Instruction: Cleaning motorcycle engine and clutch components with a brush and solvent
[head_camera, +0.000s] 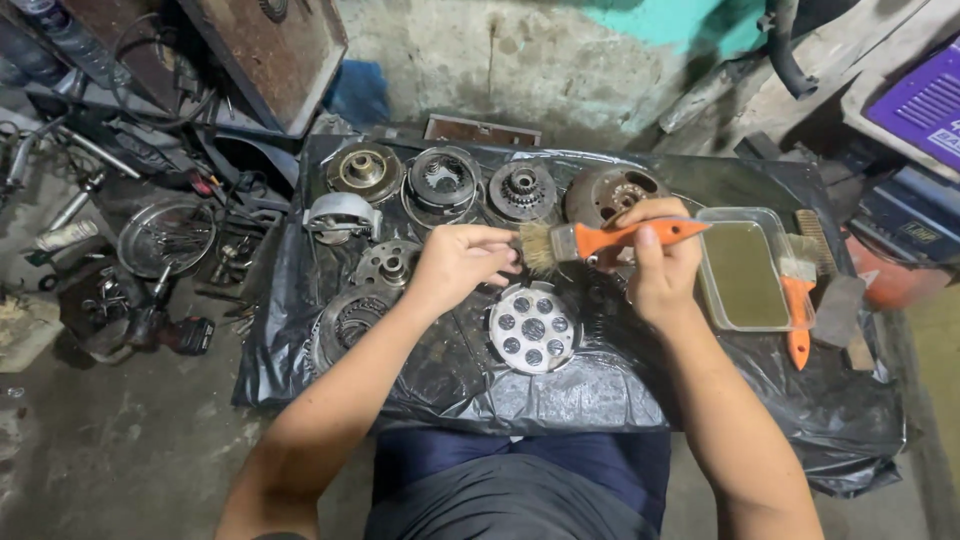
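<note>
Right hand (655, 270) grips the orange-handled flat bristle brush (600, 240); left hand (455, 265) fingers (500, 240) pinch its bristles above the perforated round silver metal plate (532, 327).

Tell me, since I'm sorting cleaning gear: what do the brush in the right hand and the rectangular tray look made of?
Brush: glossy orange handle, probably plastic; tan bristles, natural or synthetic unclear. Tray: clear plastic by its see-through rim, holding murky olive liquid.

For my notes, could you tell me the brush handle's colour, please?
Orange, in the head view: brush handle.
</note>
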